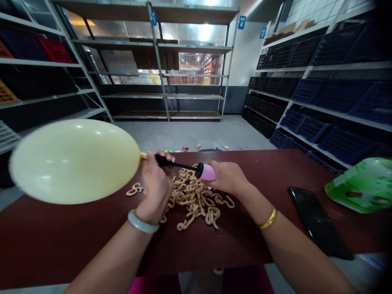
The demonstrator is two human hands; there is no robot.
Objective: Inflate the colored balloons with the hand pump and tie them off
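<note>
A long pale-yellow balloon (76,161), blown up large, points left from my left hand (156,179). That hand is closed around the balloon's neck and the black nozzle end of a hand pump. My right hand (228,175) grips the pump's pink barrel (209,172). Between the two hands a thin black rod of the balloon pump (185,166) shows. Below the pump, a tangled heap of tan, curly, rope-like pieces (196,196) lies on the dark red table (101,241). A few of these pieces sit apart, left of my left wrist.
At the right are a black phone-like slab (320,220) and a green pouch (361,185). Metal shelving (165,73) stands across the room. Racks of dark crates (333,98) line the right side, and more shelves are at left. Small colourful bits lie on the floor beyond the table.
</note>
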